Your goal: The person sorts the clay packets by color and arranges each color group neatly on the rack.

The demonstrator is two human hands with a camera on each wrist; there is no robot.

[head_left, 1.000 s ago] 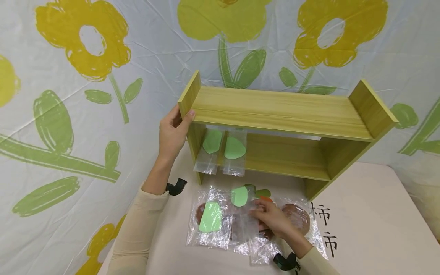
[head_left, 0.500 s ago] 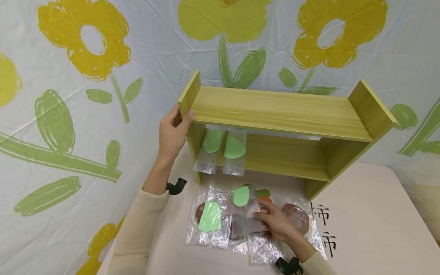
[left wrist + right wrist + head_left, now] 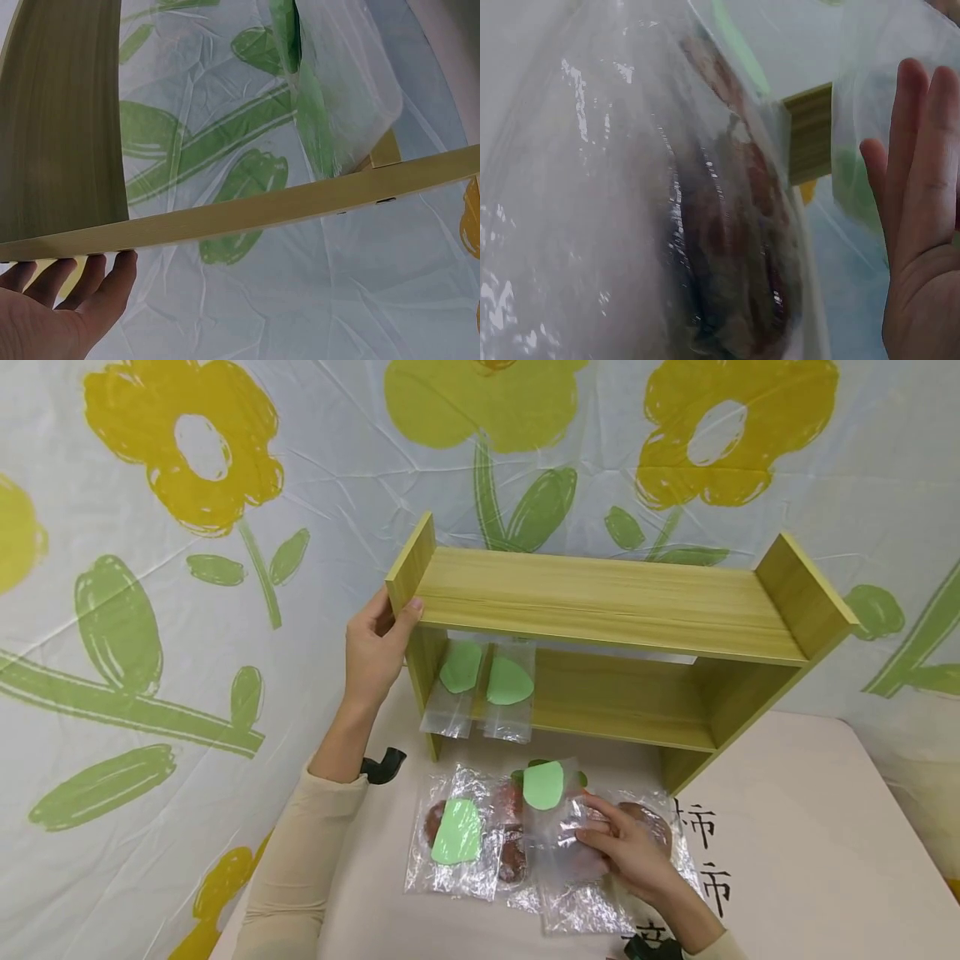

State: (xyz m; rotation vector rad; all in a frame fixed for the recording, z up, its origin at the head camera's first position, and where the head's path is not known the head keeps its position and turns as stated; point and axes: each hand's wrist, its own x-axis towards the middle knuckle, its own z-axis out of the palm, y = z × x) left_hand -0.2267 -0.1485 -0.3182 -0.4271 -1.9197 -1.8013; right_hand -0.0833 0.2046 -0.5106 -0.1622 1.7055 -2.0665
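The right hand pinches a clear bag by its right side, with the thumb and the fingers on the edge; a light green piece shows near the top of this bag; the bag is in front of the wooden shelf, over the other bags on the table; it is hard to see whether its low end touches them. The left hand grips the left side of the wooden shelf, up near the top, with its thumb on the front edge; two more bags sit side by side on the middle board, and their near ends poke out past its front.

The clear bag looks thin and shiny, so it should be very light, soft and a bit slippery; it would likely bend and flop if held by just one corner, and it could stick to the bags near it; it should not break if bumped, but a hard tug might crease or tear it. A good place to hold it is the side edge, about halfway up, with a flat, gentle pinch; the part with the light green piece may be a little stiffer, so that end should flop less. The wooden shelf looks hard and stiff; its upright side makes a good grip.
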